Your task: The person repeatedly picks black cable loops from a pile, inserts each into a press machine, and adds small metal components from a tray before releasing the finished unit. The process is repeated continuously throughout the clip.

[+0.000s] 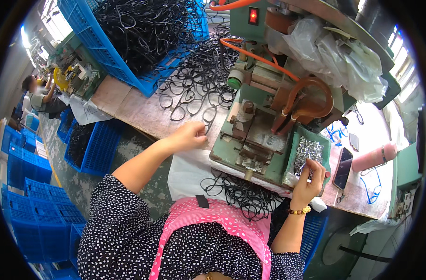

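Presently my left hand (188,136) pinches a black frame (208,116) at the bench's near edge; my right hand (311,179), fingers closed, picks metal parts (308,154) from the green tray (291,156).

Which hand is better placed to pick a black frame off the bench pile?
Left. The left hand already rests at the edge of the loose black frames on the bench. The right hand is across the green machine, fingers in the tray of small metal parts.
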Demonstrator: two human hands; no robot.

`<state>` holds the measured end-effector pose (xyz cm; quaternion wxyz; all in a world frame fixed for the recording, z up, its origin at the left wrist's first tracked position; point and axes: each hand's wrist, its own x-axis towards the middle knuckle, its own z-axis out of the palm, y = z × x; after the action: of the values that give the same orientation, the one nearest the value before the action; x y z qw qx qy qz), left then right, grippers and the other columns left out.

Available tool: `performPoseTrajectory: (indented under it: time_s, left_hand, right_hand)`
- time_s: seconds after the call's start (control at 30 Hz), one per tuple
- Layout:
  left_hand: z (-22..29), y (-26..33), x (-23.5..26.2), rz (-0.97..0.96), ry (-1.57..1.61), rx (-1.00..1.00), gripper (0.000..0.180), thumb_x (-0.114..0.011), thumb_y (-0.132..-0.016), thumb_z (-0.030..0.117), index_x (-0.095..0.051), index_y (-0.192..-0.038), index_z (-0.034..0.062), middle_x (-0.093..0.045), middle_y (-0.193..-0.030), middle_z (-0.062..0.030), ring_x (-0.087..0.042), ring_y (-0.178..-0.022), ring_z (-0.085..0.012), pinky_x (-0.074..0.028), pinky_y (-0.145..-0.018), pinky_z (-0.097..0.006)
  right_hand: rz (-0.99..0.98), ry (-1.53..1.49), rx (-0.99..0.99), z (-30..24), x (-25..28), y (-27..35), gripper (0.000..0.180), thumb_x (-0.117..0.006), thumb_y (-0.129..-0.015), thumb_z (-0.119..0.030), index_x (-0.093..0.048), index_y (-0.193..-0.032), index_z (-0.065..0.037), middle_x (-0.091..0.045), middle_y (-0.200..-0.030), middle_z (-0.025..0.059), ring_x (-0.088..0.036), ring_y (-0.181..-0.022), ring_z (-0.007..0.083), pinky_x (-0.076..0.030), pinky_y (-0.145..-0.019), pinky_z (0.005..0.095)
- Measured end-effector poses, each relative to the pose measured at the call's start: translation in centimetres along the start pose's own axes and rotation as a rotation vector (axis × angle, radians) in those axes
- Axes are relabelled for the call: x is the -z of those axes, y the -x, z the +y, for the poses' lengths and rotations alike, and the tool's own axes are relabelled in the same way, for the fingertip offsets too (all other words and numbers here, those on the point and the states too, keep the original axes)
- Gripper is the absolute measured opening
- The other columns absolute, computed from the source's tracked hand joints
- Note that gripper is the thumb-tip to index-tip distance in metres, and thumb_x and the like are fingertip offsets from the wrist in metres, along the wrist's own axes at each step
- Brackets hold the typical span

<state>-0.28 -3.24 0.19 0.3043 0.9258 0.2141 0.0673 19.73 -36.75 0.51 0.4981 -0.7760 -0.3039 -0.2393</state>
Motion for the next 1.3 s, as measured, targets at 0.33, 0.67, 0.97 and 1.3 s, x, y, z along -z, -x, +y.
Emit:
performPoseTrajectory:
  time_s: [0.33, 0.67, 0.97, 1.3]
  left_hand:
    - [3.5, 1.8, 2.7, 0.021, 0.517, 0.446, 0.016, -0.062, -0.096, 0.014, -0.052, -0.09, 0.0038, -0.054, -0.06, -0.0029, -0.052, -0.046, -0.0116, -0.044, -0.047, -0.025]
    - [17.1, 0.8, 6.6, 0.547, 0.711, -0.495, 0.02, -0.053, -0.101, 0.004, -0.062, -0.118, -0.0029, -0.068, -0.114, -0.0107, -0.065, -0.089, -0.0127, -0.051, -0.084, -0.027]
    - [18.0, 1.7, 5.4, 0.499, 0.825, -0.535, 0.016, -0.05, -0.101, 0.007, -0.06, -0.112, 0.0002, -0.066, -0.093, -0.0061, -0.058, -0.076, -0.0075, -0.047, -0.07, -0.022]
    - [19.2, 0.4, 2.6, 0.316, 0.445, -0.621, 0.009, -0.068, -0.088, 0.003, -0.062, -0.092, -0.0025, -0.062, -0.082, -0.0145, -0.063, -0.071, -0.0316, -0.049, -0.062, -0.036]
  right_hand:
    - [-0.024, -0.306, -0.122, -4.4, -0.5, -1.7, 0.014, -0.064, -0.084, 0.007, -0.066, -0.094, -0.002, -0.064, -0.1, 0.0103, -0.059, -0.103, 0.0248, -0.043, -0.098, 0.0371]
    - [-0.23, -0.862, -0.317, -11.6, -4.6, -3.9, 0.048, -0.065, -0.088, 0.007, -0.044, -0.13, 0.002, -0.061, -0.104, 0.0056, -0.056, -0.096, 0.0125, -0.045, -0.089, 0.0259]
    - [-0.269, -0.933, -0.349, -11.4, -4.5, -4.1, 0.049, -0.065, -0.089, 0.006, -0.042, -0.133, 0.002, -0.062, -0.108, 0.0072, -0.058, -0.103, 0.0146, -0.045, -0.092, 0.027]
    - [-0.103, -0.78, -0.358, -8.5, -1.1, -3.9, 0.031, -0.06, -0.091, 0.005, -0.055, -0.121, 0.004, -0.065, -0.108, 0.0097, -0.061, -0.104, 0.0154, -0.045, -0.096, 0.0293]
